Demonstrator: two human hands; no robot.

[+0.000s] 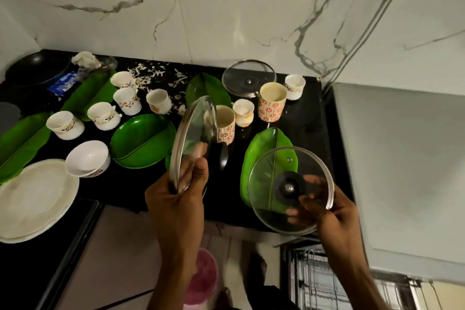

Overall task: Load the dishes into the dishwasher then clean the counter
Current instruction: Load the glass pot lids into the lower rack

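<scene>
My left hand (180, 196) grips the rim of a glass lid (193, 133), which is tilted nearly on edge above the black counter (307, 118). My right hand (327, 211) holds a second glass lid (276, 184) from underneath, its black knob facing me, over the counter's front right corner. A third glass lid (247, 78) lies flat at the back. Several white cups (65, 124), two tall flowered mugs (273, 100), green leaf-shaped plates (142, 139), a white bowl (86, 157) and a large white plate (32, 199) stand on the counter.
White scraps (156, 74) litter the back of the counter, by a crumpled wrapper (84, 59) and a dark pan (37, 65) at far left. A wire rack (327, 282) shows below at right. A pink bin (203, 279) sits on the floor.
</scene>
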